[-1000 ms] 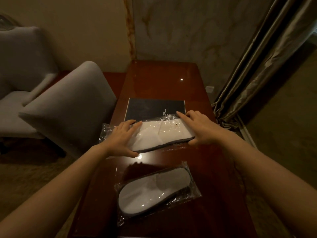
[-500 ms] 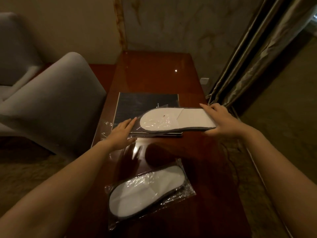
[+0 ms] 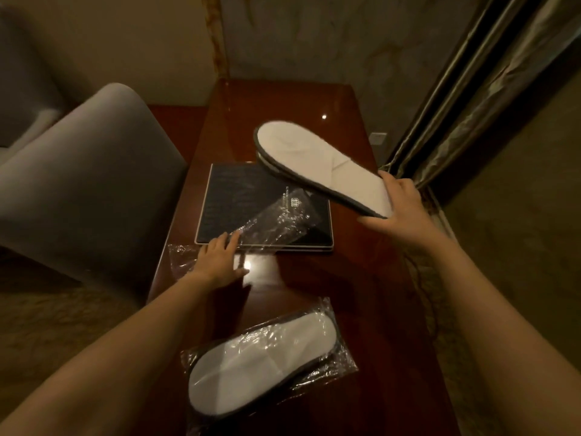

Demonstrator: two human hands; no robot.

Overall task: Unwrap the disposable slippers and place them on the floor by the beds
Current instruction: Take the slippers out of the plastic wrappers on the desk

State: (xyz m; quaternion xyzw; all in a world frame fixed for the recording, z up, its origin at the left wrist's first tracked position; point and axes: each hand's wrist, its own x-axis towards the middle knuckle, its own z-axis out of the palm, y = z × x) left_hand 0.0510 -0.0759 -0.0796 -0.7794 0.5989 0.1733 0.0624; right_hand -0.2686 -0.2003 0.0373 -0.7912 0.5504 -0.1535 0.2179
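Observation:
My right hand [image 3: 396, 206] grips one end of an unwrapped pair of flat white slippers [image 3: 314, 162] with dark edging, held tilted in the air above the table's right side. The empty clear plastic wrapper [image 3: 276, 221] lies over a black folder, and my left hand [image 3: 220, 261] rests flat on its near end, fingers spread. A second pair of white slippers in its clear wrapper [image 3: 267, 360] lies on the table close to me.
The glossy red-brown wooden table [image 3: 361, 294] runs away from me to the wall. A black folder [image 3: 239, 196] lies at its middle. A grey upholstered chair [image 3: 85, 184] stands at the left, curtains [image 3: 471, 99] hang at the right, and carpet lies on both sides.
My right hand has pulled the slippers fully out of the wrapper and lifted them up and to the right. My left hand stayed on the emptied wrapper.

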